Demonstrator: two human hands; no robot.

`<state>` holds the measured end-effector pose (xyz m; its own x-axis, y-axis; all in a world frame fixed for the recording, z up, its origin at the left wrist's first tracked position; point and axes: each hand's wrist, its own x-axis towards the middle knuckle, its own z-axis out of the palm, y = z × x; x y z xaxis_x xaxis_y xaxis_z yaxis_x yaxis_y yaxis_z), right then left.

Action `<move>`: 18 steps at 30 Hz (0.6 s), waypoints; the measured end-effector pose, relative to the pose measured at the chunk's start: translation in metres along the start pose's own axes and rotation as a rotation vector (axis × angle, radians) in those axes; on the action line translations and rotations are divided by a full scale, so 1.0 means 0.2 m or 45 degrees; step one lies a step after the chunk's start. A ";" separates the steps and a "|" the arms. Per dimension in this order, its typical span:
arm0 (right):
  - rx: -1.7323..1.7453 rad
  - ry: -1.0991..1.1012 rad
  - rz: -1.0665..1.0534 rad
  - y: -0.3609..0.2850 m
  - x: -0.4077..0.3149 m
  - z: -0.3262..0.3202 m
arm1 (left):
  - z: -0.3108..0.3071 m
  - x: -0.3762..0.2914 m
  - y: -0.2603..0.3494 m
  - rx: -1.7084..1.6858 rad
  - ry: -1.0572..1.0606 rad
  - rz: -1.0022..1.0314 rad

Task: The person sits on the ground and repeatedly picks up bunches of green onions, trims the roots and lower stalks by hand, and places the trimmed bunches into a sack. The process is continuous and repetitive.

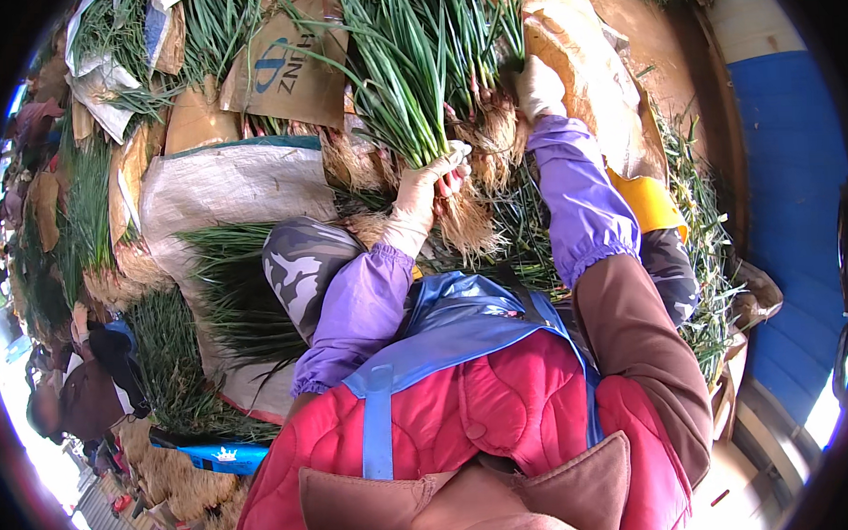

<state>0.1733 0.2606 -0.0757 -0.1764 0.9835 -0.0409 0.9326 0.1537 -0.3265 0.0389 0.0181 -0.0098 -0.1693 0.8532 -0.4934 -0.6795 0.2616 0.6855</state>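
Note:
My left hand (pixel 425 191), in a pale glove, is closed around the reddish lower stems of a bunch of green onions (pixel 407 90). Its green leaves point away from me and its stringy roots hang towards my lap. My right hand (pixel 540 89), gloved too, is at the right edge of a second bunch of green onions (pixel 492 115), which has tangled pale roots. The fingers of that hand are partly hidden, so its hold cannot be told. Purple sleeve covers run over both forearms.
A white woven sack (pixel 246 183) lies at left with green onions (pixel 235 285) on it. Brown paper (pixel 291 66) covers more bunches. Loose leaves (pixel 700 255) heap at right by a blue panel (pixel 790 217). Another person (pixel 92 389) is at far left.

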 end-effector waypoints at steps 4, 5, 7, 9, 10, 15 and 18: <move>0.129 0.059 -0.069 0.07 -0.12 -0.24 | 0.00 0.02 -0.01 0.090 0.011 0.043; 0.718 -0.227 0.183 0.08 -0.19 -0.30 | 0.00 0.02 -0.01 0.175 0.039 0.020; 1.326 -0.575 0.273 0.04 -0.38 -0.38 | 0.02 0.02 -0.02 0.226 0.061 0.068; 1.671 -0.697 0.147 -0.09 -0.55 -0.35 | 0.03 -0.01 -0.04 0.242 -0.029 0.077; 1.602 -0.680 0.136 -0.16 -0.62 -0.32 | 0.03 -0.02 -0.04 0.316 0.021 -0.039; 1.362 -0.280 0.200 -0.26 -0.68 -0.21 | -0.01 -0.08 0.01 0.329 -0.001 -0.130; 1.436 0.079 0.399 -0.16 -0.57 -0.26 | -0.03 -0.11 0.03 0.279 -0.030 -0.155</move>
<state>0.1802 0.1484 -0.0110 0.0564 0.9711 -0.2320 0.1196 -0.2373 -0.9640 0.0341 -0.0016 0.0030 -0.0775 0.8191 -0.5684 -0.5224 0.4522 0.7229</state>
